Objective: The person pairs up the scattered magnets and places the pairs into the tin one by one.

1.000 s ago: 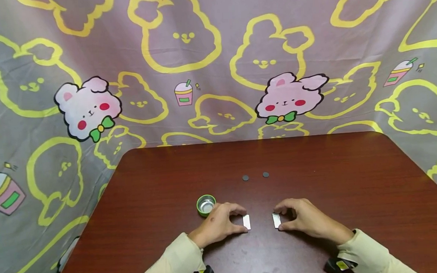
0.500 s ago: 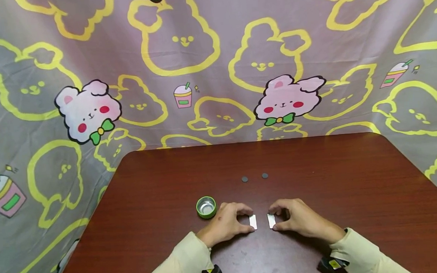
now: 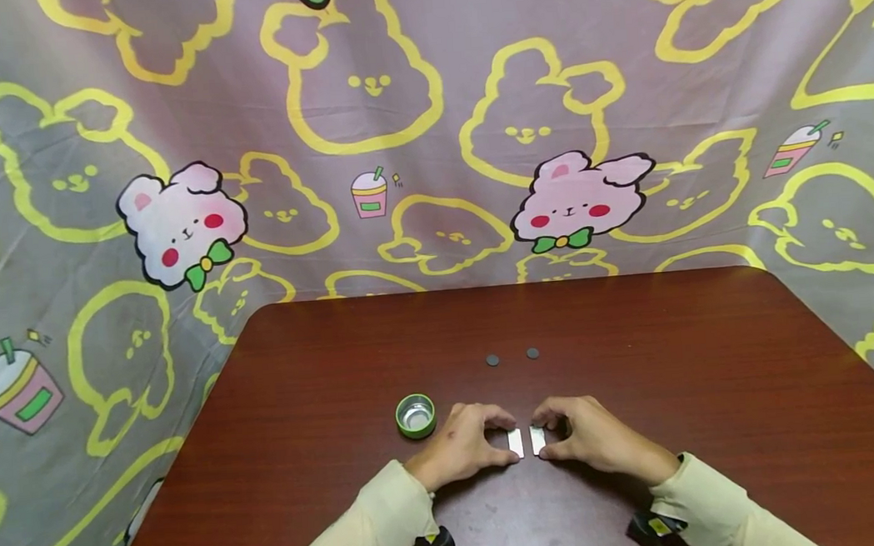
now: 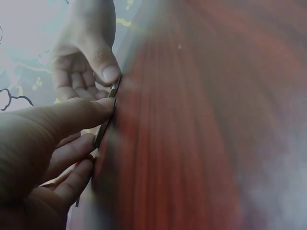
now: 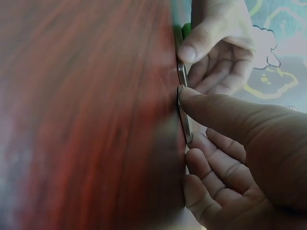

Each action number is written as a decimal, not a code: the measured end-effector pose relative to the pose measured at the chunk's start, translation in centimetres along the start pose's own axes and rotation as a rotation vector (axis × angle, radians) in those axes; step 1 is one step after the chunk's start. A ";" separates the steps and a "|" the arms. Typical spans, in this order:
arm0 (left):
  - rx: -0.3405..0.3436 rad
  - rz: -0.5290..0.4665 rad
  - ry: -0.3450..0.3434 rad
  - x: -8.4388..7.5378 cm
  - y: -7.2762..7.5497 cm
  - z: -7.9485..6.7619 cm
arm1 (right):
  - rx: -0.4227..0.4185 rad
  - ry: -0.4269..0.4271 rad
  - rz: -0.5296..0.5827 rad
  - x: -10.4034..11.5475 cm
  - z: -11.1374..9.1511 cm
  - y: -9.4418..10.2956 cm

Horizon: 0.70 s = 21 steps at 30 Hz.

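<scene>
In the head view, my left hand (image 3: 458, 447) pinches a small flat rectangular silvery plate (image 3: 516, 443) by its two short ends, thumb at the near end. Facing it, my right hand (image 3: 593, 435) grips a matching plate (image 3: 538, 440) the same way. The two plates lie flat at the tabletop, long edges side by side with a narrow gap between them. Both wrist views show the thin edge of each plate, the left one (image 4: 101, 133) and the right one (image 5: 184, 122), low against the wood between thumb and fingers.
A small round tin (image 3: 417, 434) with a green outside and silvery inside stands open left of my left hand. Farther back lie two small dark discs, a left one (image 3: 492, 360) and a right one (image 3: 533, 353). A patterned curtain (image 3: 429, 140) hangs behind the brown table (image 3: 321, 338).
Both hands have moved inward, bringing their plates from well apart to a narrow gap. The tin and the discs have stayed put on the table.
</scene>
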<state>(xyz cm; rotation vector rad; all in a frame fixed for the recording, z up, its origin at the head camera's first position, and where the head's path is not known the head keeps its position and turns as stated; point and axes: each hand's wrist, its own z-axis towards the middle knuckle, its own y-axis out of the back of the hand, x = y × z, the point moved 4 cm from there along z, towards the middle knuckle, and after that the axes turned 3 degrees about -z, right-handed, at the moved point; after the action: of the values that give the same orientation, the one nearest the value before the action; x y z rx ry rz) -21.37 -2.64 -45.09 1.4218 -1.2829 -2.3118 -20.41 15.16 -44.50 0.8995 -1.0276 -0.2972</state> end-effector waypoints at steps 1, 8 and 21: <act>0.001 0.009 -0.005 -0.1 0.0 0.1 | 0.001 0.004 -0.001 0.1 0.1 0.0; 0.000 -0.010 0.002 -0.2 -0.1 0.2 | 0.013 0.015 -0.001 0.4 0.4 -0.2; -0.024 -0.163 0.070 -0.1 2.1 -0.1 | 0.069 0.006 0.020 0.0 0.7 -0.1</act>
<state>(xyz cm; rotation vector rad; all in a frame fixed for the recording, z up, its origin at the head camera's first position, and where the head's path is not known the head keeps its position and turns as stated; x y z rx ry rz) -21.85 -3.91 -43.55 1.6405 -1.1557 -2.3452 -21.03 14.74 -44.46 0.9509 -1.0464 -0.2431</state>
